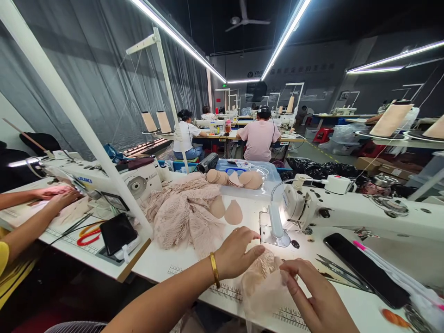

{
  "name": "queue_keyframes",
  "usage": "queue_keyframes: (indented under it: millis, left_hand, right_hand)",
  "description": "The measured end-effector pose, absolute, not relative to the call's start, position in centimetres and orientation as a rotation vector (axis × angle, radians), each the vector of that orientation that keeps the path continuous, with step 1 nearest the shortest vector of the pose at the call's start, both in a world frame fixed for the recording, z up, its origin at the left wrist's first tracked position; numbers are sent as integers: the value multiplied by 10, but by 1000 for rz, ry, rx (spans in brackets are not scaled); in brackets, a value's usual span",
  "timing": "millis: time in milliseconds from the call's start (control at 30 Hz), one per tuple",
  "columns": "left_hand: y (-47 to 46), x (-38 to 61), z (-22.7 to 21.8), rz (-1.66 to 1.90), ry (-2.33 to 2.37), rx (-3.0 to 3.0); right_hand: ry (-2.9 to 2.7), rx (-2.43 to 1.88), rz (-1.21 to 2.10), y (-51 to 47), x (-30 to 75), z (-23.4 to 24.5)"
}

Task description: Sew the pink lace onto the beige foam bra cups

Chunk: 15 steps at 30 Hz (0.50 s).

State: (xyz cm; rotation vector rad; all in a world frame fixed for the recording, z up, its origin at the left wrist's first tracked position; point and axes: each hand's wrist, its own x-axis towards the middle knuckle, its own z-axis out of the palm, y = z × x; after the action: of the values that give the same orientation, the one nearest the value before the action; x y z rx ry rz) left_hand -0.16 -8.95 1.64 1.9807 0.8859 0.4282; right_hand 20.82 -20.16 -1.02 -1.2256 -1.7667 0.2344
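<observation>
My left hand (237,253) reaches across the white sewing table with its fingers stretched out and thumb apart. Its thumb is close to a piece of beige lace fabric (260,291) that hangs over the table's front edge. My right hand (314,293) pinches the right side of this fabric between thumb and fingertips. Just beyond the hands is the sewing machine (298,203), with its lamp lit over the needle area and metal plate. Two beige teardrop-shaped pads (233,212) and a heap of beige lace (187,212) lie to the left.
Thread snips (342,273), a black phone (364,268) and pink-tipped pens lie at right. Stacked beige pads (250,180) sit on a plastic bin (270,173) behind. A co-worker's hands (62,196) work at a neighbouring machine on the left. Thread cones (391,118) stand at upper right.
</observation>
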Motion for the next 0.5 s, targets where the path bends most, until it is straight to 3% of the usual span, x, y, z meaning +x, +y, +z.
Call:
queue_keyframes:
  millis: [167, 300, 500]
  left_hand:
    - [-107, -12, 21, 196, 588, 2085]
    - [-70, -9, 12, 225, 894, 2271]
    - [7, 2, 6, 371, 1333, 2401]
  right_hand:
    - [-1526, -1428, 739, -198, 200, -7]
    - [-1384, -1407, 1094, -171, 205, -20]
    - [-1320, -1382, 1257, -132, 220, -45]
